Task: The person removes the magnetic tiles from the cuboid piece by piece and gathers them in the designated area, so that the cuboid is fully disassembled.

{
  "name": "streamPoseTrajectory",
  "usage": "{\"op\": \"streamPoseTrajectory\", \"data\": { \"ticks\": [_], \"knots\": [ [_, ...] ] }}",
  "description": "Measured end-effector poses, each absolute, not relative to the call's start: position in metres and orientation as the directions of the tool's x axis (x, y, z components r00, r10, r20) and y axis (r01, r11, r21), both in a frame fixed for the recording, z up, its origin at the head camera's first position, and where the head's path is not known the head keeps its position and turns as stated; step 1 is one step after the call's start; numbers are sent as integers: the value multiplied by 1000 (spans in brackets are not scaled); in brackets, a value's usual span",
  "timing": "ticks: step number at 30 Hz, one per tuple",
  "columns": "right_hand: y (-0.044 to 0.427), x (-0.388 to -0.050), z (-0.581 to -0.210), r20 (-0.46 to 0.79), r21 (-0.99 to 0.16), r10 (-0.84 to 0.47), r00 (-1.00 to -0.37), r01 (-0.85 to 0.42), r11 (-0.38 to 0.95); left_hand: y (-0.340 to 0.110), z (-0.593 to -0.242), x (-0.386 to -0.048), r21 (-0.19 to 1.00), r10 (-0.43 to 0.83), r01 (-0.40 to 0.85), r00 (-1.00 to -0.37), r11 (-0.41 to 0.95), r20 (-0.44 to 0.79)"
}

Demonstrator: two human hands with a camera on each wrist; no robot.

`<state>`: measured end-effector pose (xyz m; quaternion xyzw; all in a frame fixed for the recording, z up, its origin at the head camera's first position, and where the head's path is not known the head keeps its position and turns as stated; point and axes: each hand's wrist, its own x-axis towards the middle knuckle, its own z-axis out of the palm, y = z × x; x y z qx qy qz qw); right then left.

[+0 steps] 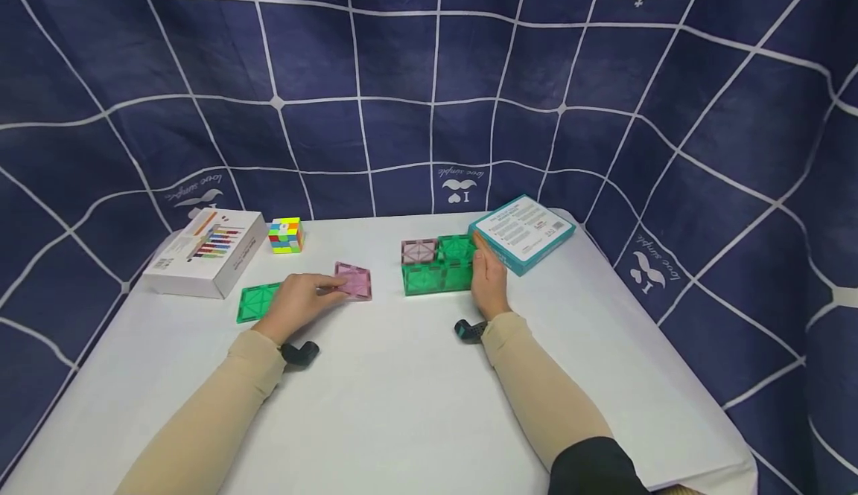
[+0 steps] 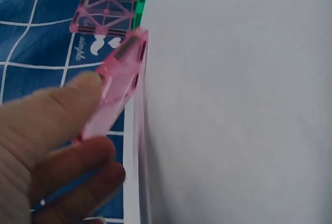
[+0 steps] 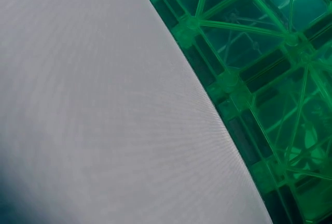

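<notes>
Between thumb and fingers, my left hand [image 1: 299, 304] pinches a pink translucent magnetic tile [image 1: 354, 282] by its left side. In the left wrist view the same tile [image 2: 120, 81] shows tilted, nearly edge-on. A box-like build of green magnetic tiles [image 1: 437, 278] stands to its right, with a pink tile [image 1: 418, 251] at its back left. My right hand [image 1: 490, 279] rests against the right side of this build, fingers fairly straight. The right wrist view shows the green tile wall [image 3: 244, 79] up close, without the fingers. A loose green tile [image 1: 258, 302] lies left of my left hand, partly covered by it.
A white box [image 1: 206, 253] lies at the back left, beside a colourful puzzle cube [image 1: 286, 235]. At the back right a teal box [image 1: 523, 233] lies just behind my right hand. The white-covered table [image 1: 402, 398] meets a dark blue checked curtain [image 1: 395, 56].
</notes>
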<state>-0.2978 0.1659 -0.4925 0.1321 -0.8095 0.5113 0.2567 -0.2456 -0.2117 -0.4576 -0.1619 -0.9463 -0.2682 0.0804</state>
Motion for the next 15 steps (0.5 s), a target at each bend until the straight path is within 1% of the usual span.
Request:
{"op": "streamPoseTrajectory", "data": {
  "ticks": [4, 8, 15],
  "knots": [
    [168, -298, -491, 536, -766, 44, -843, -465, 444, -236, -460, -232, 432, 224, 294, -953, 853, 205],
    [171, -297, -489, 543, -763, 51, -838, -468, 445, -250, -463, -224, 379, 187, 249, -963, 891, 191],
    [165, -298, -493, 572, -751, 50, -819, -498, 434, -262, -465, -215, 309, 187, 249, -958, 918, 218]
  ]
}}
